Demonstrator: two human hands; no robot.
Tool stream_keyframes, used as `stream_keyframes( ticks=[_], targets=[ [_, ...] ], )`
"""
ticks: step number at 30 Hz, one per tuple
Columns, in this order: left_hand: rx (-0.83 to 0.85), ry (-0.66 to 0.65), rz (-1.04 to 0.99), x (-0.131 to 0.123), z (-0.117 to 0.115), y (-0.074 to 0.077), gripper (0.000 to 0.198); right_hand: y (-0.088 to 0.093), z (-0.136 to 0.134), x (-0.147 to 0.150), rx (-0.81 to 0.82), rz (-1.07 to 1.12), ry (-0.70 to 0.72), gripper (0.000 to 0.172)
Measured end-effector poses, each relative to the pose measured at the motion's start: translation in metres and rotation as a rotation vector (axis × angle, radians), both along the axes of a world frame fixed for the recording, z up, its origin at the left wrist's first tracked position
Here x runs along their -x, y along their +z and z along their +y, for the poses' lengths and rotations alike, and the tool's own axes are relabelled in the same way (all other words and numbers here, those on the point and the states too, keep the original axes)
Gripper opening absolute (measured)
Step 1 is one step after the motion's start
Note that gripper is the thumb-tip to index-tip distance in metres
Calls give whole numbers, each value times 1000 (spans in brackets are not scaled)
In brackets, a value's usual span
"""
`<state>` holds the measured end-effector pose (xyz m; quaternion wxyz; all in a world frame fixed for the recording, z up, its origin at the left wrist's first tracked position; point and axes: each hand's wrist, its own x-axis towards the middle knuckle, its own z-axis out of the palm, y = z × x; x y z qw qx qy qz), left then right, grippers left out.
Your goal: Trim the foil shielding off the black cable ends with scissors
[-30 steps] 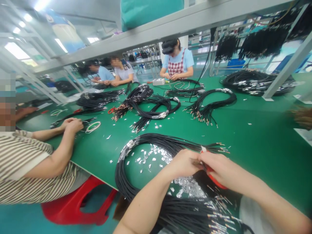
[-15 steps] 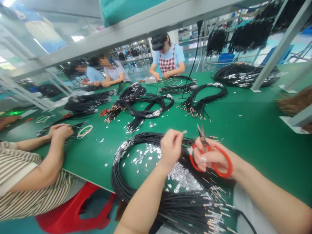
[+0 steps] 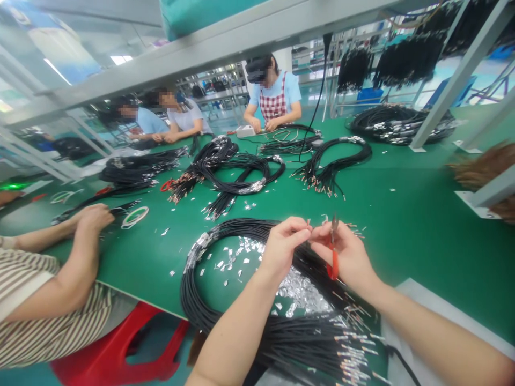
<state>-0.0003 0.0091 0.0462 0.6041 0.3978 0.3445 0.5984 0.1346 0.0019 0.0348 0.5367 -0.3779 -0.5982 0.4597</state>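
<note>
My left hand [image 3: 285,247] is closed in a pinch on a cable end, whose small tip [image 3: 309,223] shows above the fingertips. Touching it from the right, my right hand [image 3: 351,254] has its thumb and fingers at the same spot and keeps a pair of red-handled scissors [image 3: 333,261] in its grip. The scissors stand edge-on with the blades upward, and part of the handles is hidden. Beneath both hands lies a big coil of black cables [image 3: 197,300], with bare wire ends fanned out at the lower right. Silver foil scraps [image 3: 301,292] lie inside the coil.
More black cable bundles [image 3: 241,188] lie across the green table [image 3: 406,236]. A co-worker in stripes [image 3: 60,284] sits at left beside a red stool [image 3: 116,348]; others work across the table. Grey shelf posts [image 3: 446,86] stand at right, with a beam overhead.
My right hand has turned the scissors from lying broadside to edge-on and brought its fingertips against my left hand. My left hand has shifted slightly right. The view has moved a little.
</note>
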Motion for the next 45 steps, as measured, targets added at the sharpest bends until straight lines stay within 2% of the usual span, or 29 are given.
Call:
stream_keyframes(
  ticks=[4, 8, 12, 15, 21, 28, 33, 36, 40, 45],
  targets=[
    [-81, 80, 24, -7, -5, -5, 11, -3, 1, 1, -22, -10, -9, 22],
    [-56, 117, -13, -16, -8, -9, 13, -6, 3, 2, -60, -45, -20, 22],
    [7, 34, -20, -15, -5, -7, 12, -7, 5, 0, -43, -62, -5, 21],
    [18, -42, 18, -7, -2, -2, 21, -7, 5, -1, -12, -88, 59, 21],
    [-27, 6, 174, 2, 1, -2, 13, -6, 7, -4, 19, -79, 107, 22],
    [-78, -105, 112, -5, 2, -12, 18, -5, 15, -8, 84, -13, 41, 33],
    [-57, -209, -15, -7, 3, -11, 20, 0, 18, -13, 83, -57, 11, 34],
    [-1, -178, -107, -6, 4, -7, 21, 14, 13, -20, 7, -297, 39, 26],
    [35, -92, -131, -6, 2, -3, 21, 28, 3, -25, -80, -636, 197, 28],
    [-105, 112, 84, -7, -1, -8, 19, 25, -4, -17, -16, -656, 238, 38]
  ],
)
